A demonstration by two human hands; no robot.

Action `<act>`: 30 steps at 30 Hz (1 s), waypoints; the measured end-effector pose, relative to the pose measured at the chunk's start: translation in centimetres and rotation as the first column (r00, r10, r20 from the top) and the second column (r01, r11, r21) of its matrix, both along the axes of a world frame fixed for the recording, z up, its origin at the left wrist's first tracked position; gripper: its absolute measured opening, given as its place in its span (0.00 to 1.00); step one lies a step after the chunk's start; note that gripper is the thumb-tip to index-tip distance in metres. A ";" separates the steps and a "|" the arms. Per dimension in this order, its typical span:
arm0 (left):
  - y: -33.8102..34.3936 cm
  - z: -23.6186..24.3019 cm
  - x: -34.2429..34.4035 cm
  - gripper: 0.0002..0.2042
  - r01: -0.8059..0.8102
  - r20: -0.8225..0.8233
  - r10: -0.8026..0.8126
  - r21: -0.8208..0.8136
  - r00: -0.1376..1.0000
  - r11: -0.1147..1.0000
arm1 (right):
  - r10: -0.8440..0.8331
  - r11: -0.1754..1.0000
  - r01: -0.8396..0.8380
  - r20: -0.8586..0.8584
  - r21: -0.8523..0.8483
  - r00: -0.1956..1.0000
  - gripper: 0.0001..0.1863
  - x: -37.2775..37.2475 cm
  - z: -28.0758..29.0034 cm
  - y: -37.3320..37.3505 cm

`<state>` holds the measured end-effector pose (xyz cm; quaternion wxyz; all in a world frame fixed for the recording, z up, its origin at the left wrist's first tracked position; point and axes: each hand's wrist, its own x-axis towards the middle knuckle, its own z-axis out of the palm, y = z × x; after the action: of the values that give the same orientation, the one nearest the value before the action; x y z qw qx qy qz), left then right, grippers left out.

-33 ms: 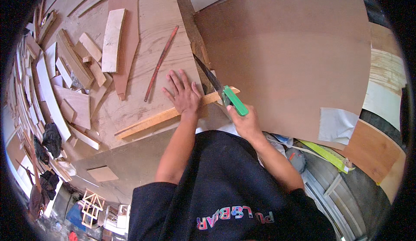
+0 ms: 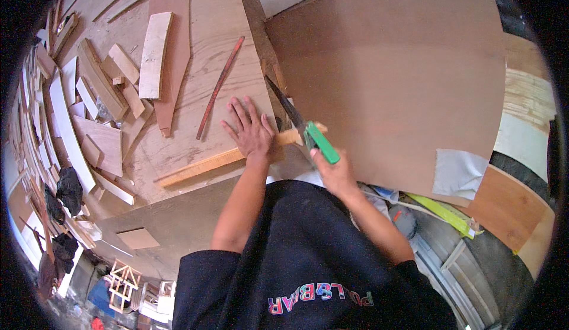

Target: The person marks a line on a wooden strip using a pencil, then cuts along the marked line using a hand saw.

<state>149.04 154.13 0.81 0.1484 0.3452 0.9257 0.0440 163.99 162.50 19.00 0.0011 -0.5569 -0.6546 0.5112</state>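
Note:
My left hand [image 2: 253, 133] lies spread on the workbench [image 2: 220, 10], its heel pressing on a narrow strip of wood [image 2: 201, 167] along the bench's near edge. The strip's right end juts past the bench's right edge. In my right hand [image 2: 335, 173] is a handsaw [image 2: 322, 143], gripped by its green handle. Its dark blade points forward and left, crossing the strip just beyond the bench edge, to the right of my left hand. The handle hides part of the strip's end.
Ahead of my left hand lies a thin red stick [image 2: 220, 87]. Loose boards [image 2: 155, 57] and several offcuts cover the bench's left side. A large brown sheet [image 2: 391, 87] stands right of the saw. A yellow-green strip [image 2: 441, 212] lies at lower right.
The saw and my right hand have shifted slightly toward me. My left hand stays flat on the strip.

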 end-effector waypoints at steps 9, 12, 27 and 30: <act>0.5 -0.1 -0.2 0.36 0.010 -0.022 -0.010 0.029 1.000 1.000 | -0.104 0.994 0.101 0.133 0.027 0.986 0.21 1.3 -1.6 -1.7; 0.7 -0.3 0.1 0.35 0.001 -0.033 0.000 0.055 0.999 0.999 | -0.213 0.971 0.222 0.095 -0.093 0.972 0.20 -0.3 -2.3 0.8; -0.5 0.5 0.5 0.34 0.044 0.025 -0.046 0.073 0.999 0.996 | -0.088 0.991 0.097 -0.094 0.097 0.992 0.11 1.0 -5.1 -2.4; -0.3 0.6 -0.3 0.34 0.060 -0.024 -0.059 0.081 0.998 0.995 | -0.239 0.968 0.229 -0.100 -0.102 0.966 0.12 4.4 -5.5 -5.2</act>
<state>148.73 153.82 1.40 0.1253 0.3788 0.9140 0.0734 168.42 157.31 13.49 0.0728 -0.6005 -0.5596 0.5666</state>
